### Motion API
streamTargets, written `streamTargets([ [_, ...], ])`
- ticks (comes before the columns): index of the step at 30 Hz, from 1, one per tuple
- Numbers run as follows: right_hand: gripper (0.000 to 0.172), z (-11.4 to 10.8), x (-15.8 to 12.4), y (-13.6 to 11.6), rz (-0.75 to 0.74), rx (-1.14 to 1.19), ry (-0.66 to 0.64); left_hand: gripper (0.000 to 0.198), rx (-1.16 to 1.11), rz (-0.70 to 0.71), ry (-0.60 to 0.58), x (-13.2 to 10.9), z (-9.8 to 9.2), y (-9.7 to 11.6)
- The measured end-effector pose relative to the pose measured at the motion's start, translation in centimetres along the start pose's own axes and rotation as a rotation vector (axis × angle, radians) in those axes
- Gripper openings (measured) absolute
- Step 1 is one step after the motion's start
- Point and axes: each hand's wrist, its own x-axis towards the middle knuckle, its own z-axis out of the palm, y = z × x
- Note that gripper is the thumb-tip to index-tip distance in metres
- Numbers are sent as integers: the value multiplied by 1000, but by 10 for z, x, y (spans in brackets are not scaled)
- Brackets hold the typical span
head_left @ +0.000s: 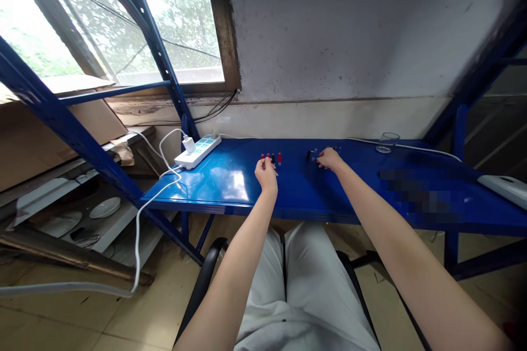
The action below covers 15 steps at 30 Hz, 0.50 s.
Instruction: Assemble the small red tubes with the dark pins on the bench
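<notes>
My left hand point(267, 175) is raised a little over the blue tabletop, its thumb and fingertips pinched together. Whatever sits in that pinch is too small to make out. Just beyond it stand small red pieces, one of them a red cylinder point(279, 157) with a pale lower end, and a small black piece point(273, 158). Farther right, my right hand point(329, 159) reaches down to the table with its fingers closed together; their contents are hidden. A black piece point(308, 155) lies left of these fingertips, and several tiny shiny parts point(335, 149) are behind the hand.
A white power strip point(198, 152) with a plugged-in charger point(189, 144) and cable is at the left of the blue table point(218, 197). A clear glass point(387, 142) stands back right. A blurred dark patch point(424, 194) and a white object point(504, 189) are farther right.
</notes>
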Motion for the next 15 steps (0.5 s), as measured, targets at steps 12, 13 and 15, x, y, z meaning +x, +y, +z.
streamTargets([
  [12,36,52,-69,-62,-410,161,-32,27,-32,22,27,2,1,-2],
  [13,37,56,-68,-66,-389,134,-21,27,-34,24,28,2,1,-1],
  [15,38,62,-65,-73,-347,64,2,26,-37,25,28,2,1,-1],
])
